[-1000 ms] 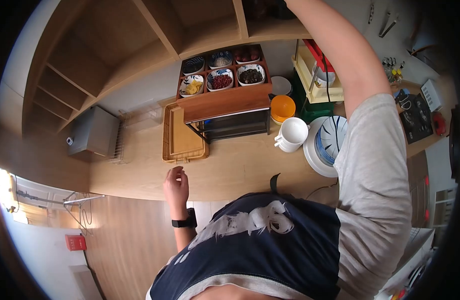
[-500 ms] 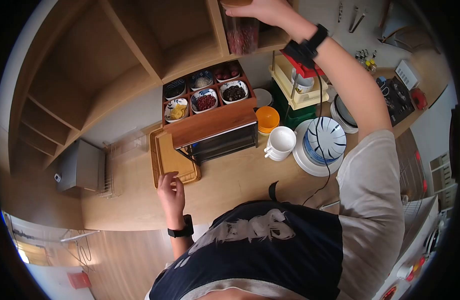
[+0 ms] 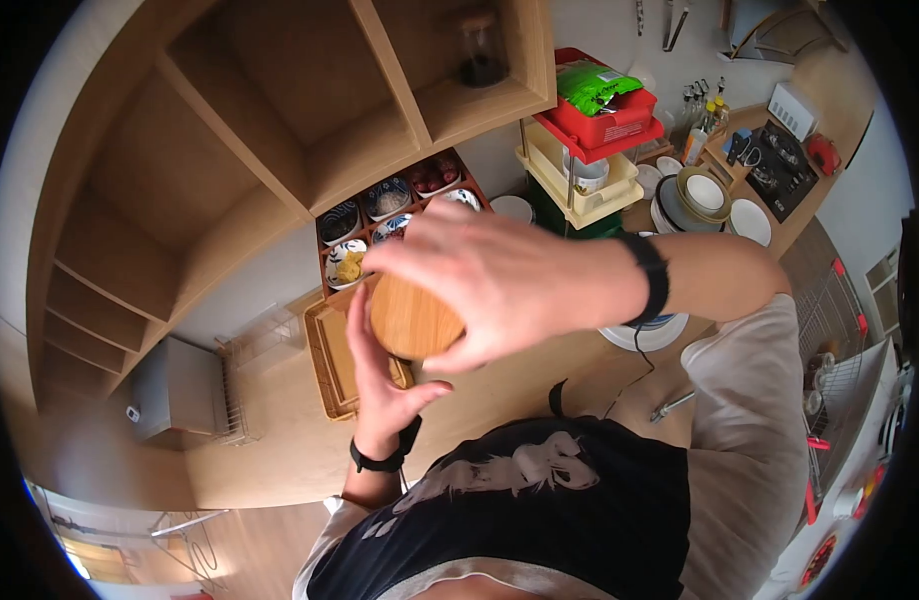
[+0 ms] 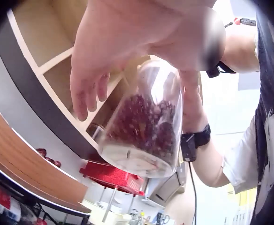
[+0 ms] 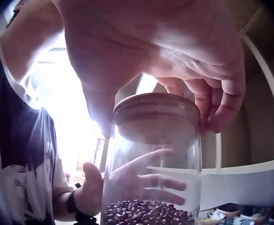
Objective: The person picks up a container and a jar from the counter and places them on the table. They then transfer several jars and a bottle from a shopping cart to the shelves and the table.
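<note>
A clear jar with dark red beans [image 5: 148, 213] hangs below my right hand [image 3: 510, 285], whose thumb and fingers grip it around the round wooden lid [image 3: 412, 318]. In the right wrist view, the right hand [image 5: 156, 42] spans the lid from above. My left hand [image 3: 378, 385] is beside the jar with thumb and fingers spread; whether it touches the glass cannot be told. The left wrist view shows the jar [image 4: 144, 126] tilted, base toward the camera, below the left hand [image 4: 123, 42].
Behind the hands, bowls of food stand in a wooden rack, with a woven tray [image 3: 330, 365] beside it. Overhead are wooden shelves [image 3: 490, 115], one holding another jar. A red basket [image 3: 605, 125] tops a tiered rack on the right, near stacked dishes [image 3: 700, 195].
My right hand has brought the jar down from the upper shelf to in front of my body. The left hand has spread its fingers and moved slightly right, beside the jar.
</note>
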